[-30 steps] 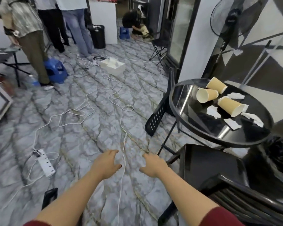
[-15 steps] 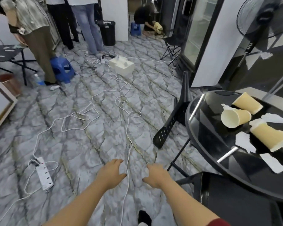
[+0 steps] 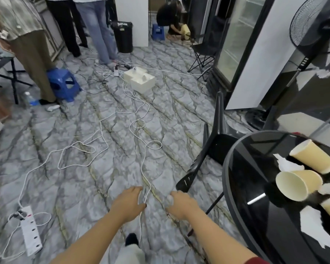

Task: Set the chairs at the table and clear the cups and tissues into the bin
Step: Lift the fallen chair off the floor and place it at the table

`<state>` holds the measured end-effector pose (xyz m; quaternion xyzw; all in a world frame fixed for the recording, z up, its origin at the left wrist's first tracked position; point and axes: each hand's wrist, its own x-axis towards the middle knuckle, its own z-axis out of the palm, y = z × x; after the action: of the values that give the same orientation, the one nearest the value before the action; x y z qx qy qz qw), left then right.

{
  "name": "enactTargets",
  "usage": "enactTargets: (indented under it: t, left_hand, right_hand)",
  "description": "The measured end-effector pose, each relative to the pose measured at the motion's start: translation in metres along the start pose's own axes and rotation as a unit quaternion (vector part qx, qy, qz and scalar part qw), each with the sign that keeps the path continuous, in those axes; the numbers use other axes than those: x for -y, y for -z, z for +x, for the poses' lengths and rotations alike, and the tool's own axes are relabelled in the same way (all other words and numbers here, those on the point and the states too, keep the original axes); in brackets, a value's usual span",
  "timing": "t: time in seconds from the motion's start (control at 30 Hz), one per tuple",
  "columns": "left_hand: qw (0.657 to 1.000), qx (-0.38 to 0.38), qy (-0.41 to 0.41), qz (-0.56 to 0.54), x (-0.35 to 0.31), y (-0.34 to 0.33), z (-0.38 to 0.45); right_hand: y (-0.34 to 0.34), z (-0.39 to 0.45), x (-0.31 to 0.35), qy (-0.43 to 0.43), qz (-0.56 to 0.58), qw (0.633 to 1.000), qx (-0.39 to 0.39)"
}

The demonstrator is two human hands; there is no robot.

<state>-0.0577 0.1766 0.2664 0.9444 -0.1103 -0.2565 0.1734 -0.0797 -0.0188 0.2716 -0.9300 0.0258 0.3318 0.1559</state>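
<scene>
At the far left edge a white plastic power strip [image 3: 31, 230] lies flat on the grey marble-patterned floor [image 3: 80, 191], its white cord [image 3: 101, 130] looping across the middle of the room. Between that cord and the standing people farther back, the floor is bare in wide patches; a blue plastic stool [image 3: 62, 83] and a cream box [image 3: 140, 80] sit well back.

The left hand [image 3: 129, 203] hovers low over the floor, fingers loosely curled and together, holding nothing. The right hand [image 3: 182, 203] hangs just beside it, fingers bent inward, also empty; whether they close fully I cannot tell.

Right of the hands a black plastic chair [image 3: 211, 147] lies tipped over, its back against the floor, just beside the rim of the round black glass table [image 3: 236, 187]. On the table, at the right edge, tan paper cups [image 3: 297, 185] lie on their sides among white crumpled tissues [image 3: 288, 164]. A black lidded bin [image 3: 123, 36] stands far back.
</scene>
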Motion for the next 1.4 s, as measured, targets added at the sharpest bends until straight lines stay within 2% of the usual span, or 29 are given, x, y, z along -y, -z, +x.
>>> enactTargets:
  t: [0.2,0.43,0.67,0.77,1.03,1.3,1.4]
  left_hand:
    - [0.999,0.017,-0.03,0.013,0.01,0.044,0.089]
    - [0.993,0.051,-0.086,0.069,0.037,0.137,0.209]
    - [0.982,0.061,-0.126,0.126,0.042,0.209,0.313]
    - [0.976,0.072,-0.152,0.14,0.03,0.223,0.353]
    - [0.964,0.105,-0.198,0.146,-0.037,0.242,0.472]
    - [0.937,0.115,-0.269,0.191,-0.155,0.265,0.588]
    - [0.919,0.144,-0.298,0.214,-0.193,0.264,0.616]
  right_hand:
    - [0.047,0.072,0.005,-0.041,0.024,0.999,0.0]
    - [0.125,0.161,0.033,-0.108,0.097,0.989,-0.006]
    - [0.187,0.223,0.042,-0.134,0.179,0.972,-0.069]
    - [0.209,0.251,0.031,-0.157,0.198,0.965,-0.067]
    - [0.272,0.32,-0.028,-0.21,0.226,0.948,-0.078]
    - [0.358,0.364,-0.12,-0.275,0.258,0.919,-0.111]
    - [0.375,0.365,-0.144,-0.292,0.286,0.905,-0.115]
